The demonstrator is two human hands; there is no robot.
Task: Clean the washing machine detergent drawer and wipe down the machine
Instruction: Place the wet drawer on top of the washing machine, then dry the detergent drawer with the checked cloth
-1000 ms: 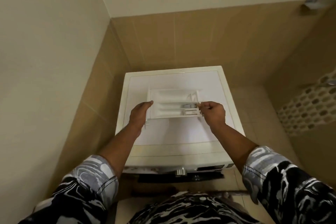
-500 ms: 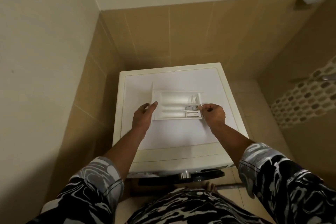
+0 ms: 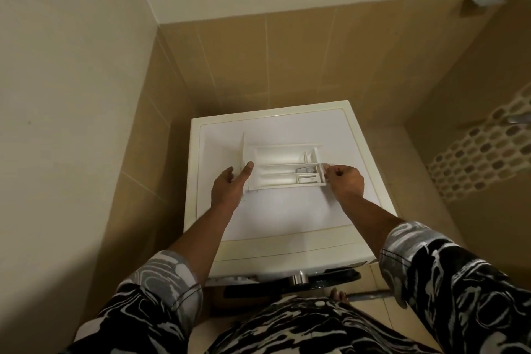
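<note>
A white detergent drawer (image 3: 283,165) with long compartments lies lengthwise across the flat top of the white washing machine (image 3: 287,210), its front panel standing up at the left end. My left hand (image 3: 230,185) holds that left end, thumb over the panel. My right hand (image 3: 344,179) pinches the right end of the drawer, next to a small grey insert.
The machine stands in a corner between a cream left wall (image 3: 71,123) and tan tiled walls (image 3: 287,60). Below its front edge a chrome knob (image 3: 298,278) and the dark door rim show. A patterned tile strip (image 3: 482,149) runs on the right.
The drawer sits slightly further back on the machine top, and its left panel now stands clear. My left thumb has shifted over the panel; my right hand keeps its pinch.
</note>
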